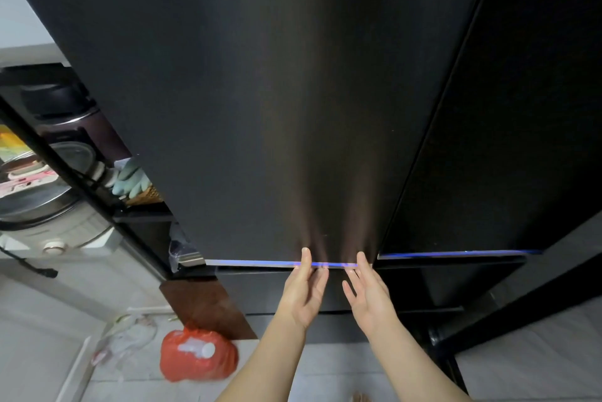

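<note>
A tall black fridge fills the view. Its left upper door [260, 92] and right upper door [508, 108] each have a blue-lit strip along the bottom edge. My left hand [304, 291] holds the bottom edge of the left door, thumb on the door's front and fingertips hooked under the edge. My right hand [368, 294] is just to its right near the door's lower right corner. Its thumb reaches up to the edge and its fingers are straight and spread, holding nothing. The left door's bottom edge stands out a little from the right door's.
Below the doors is the fridge's dark lower drawer [260, 287]. A black rack on the left holds a rice cooker [49, 222] and green gloves [130, 178]. A red plastic bag [195, 356] and clear bags [127, 336] lie on the pale tiled floor.
</note>
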`<act>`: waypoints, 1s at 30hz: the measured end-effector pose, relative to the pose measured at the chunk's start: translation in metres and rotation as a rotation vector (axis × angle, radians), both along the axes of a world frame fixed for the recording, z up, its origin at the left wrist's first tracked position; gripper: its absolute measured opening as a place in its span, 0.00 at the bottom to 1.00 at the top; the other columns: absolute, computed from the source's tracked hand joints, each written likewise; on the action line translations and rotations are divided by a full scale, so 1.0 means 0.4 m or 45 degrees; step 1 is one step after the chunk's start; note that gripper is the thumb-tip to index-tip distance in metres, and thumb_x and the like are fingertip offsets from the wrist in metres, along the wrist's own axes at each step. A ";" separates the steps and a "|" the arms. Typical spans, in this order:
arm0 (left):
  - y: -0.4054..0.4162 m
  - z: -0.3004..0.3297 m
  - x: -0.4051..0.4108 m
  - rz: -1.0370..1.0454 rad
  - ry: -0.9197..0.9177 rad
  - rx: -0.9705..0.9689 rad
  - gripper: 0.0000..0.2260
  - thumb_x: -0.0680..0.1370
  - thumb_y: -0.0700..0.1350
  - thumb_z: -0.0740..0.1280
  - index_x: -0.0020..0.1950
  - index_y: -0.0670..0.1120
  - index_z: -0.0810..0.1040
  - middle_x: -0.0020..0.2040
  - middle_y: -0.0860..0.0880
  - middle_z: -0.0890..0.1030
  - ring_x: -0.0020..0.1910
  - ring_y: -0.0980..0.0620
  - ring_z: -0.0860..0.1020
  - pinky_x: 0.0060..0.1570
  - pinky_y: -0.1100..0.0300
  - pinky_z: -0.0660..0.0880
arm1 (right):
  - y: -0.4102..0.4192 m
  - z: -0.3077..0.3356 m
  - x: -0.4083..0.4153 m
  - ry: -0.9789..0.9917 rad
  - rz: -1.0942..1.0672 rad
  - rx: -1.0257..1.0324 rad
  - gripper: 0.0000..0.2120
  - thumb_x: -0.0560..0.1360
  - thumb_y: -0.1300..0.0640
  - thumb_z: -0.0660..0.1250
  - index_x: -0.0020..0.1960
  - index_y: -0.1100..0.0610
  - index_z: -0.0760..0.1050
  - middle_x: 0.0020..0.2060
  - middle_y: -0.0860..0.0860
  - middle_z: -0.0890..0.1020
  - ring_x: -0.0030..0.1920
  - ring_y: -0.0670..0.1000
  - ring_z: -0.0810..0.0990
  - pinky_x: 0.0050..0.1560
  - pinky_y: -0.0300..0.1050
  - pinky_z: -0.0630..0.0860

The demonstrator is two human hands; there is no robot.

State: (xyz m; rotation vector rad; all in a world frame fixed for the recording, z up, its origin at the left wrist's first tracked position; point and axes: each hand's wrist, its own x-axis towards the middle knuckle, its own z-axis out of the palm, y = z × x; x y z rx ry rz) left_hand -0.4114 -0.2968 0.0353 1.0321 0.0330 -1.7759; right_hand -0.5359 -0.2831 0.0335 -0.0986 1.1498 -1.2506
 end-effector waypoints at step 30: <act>0.347 0.174 -0.044 -0.035 -0.983 -0.312 0.37 0.75 0.52 0.70 0.77 0.56 0.52 0.78 0.50 0.55 0.76 0.50 0.56 0.71 0.53 0.57 | 0.352 0.063 -0.009 0.215 0.448 -0.032 0.37 0.66 0.44 0.73 0.69 0.57 0.64 0.66 0.56 0.73 0.66 0.55 0.72 0.63 0.52 0.72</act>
